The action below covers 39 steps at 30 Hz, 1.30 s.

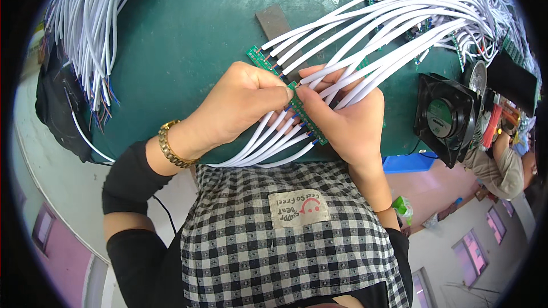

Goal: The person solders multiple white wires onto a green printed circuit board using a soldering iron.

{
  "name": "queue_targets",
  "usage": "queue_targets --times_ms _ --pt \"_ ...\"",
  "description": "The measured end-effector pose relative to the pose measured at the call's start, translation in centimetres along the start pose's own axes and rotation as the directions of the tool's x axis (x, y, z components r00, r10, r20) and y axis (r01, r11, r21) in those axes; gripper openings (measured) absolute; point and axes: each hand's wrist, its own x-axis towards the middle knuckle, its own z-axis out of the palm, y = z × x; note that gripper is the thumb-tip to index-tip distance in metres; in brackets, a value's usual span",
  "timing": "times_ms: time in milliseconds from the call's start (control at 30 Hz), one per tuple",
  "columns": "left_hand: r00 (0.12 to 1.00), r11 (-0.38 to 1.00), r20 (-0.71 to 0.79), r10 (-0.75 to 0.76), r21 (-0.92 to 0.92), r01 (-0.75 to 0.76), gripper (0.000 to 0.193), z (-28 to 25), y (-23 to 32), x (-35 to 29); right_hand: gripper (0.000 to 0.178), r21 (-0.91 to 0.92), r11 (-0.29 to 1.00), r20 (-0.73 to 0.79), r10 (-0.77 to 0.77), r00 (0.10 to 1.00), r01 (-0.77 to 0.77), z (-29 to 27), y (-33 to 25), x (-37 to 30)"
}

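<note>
A narrow green circuit board strip [308, 121] runs slantwise between my hands, with white cables soldered along both of its sides. My left hand [231, 102] has thumb and forefinger pinched on the middle of the strip. From the other side my right hand [348, 128] grips the same spot, its thumb on the board and its fingers among the white cables [365, 34] that run off to the upper right. Shorter white cables [257, 142] hang from the near side toward my apron. My fingers hide the middle of the strip.
A flat dark bar [277, 23] lies beneath the cables on the green table mat [188, 28]. At the left hangs a thick bundle of white cables [85, 28] with bare coloured ends. On the right stand a black fan [448, 114] and a heap of wired boards [456, 28]. Another person's arm [502, 154] shows beyond.
</note>
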Motion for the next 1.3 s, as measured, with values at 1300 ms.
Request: queue_targets --times_ms 1300 --pt "0.978 0.995 0.185 -0.098 0.011 0.098 0.020 -0.7 0.2 1.1 0.012 -0.396 0.900 0.011 -0.195 0.981 0.183 1.0 -1.2 -0.5"
